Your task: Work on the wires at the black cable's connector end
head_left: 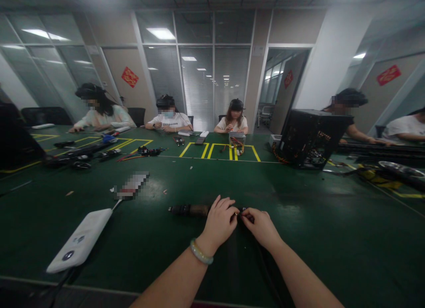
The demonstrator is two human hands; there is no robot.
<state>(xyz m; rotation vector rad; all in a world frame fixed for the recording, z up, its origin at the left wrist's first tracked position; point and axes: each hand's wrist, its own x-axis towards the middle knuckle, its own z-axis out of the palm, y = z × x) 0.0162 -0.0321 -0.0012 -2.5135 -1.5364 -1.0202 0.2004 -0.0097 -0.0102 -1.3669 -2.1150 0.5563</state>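
Observation:
A dark, slim tool that looks like a corded electric screwdriver [195, 210] lies crosswise on the green table, its narrow tip pointing left. My left hand [219, 219], with a pale bangle at the wrist, is wrapped over its right part. Just beyond, my right hand [260, 224] is closed in a pinch at the tool's right end, close to the left thumb. A tiny shiny spot shows between the two hands; its kind cannot be made out. A black cable [264, 266] runs from under my right hand towards the table's near edge.
A white power bank [81, 241] lies at the left, cabled to a phone [133, 185]. Dark parts and wires [142, 151] spread over the far left. A black computer case [310, 137] stands at the far right. Several people sit across the table [299, 255].

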